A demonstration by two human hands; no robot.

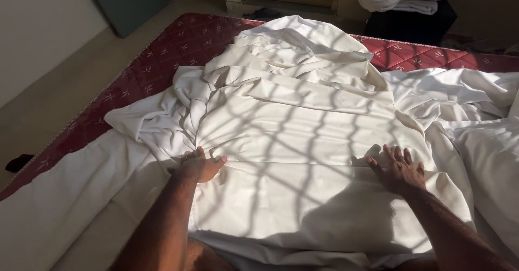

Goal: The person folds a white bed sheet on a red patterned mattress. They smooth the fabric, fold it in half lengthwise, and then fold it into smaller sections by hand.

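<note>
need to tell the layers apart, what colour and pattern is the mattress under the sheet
Dark red, quilted in diamonds with small pale motifs: the mattress, clearest in the head view.

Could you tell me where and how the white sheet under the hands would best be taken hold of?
Probably at the gathered folds beside the left hand, pinched from the near side. There the white sheet bunches into ridges that fingers can close around, whereas under the right hand it lies flat and smooth on the red mattress, offering little to pinch.
</note>
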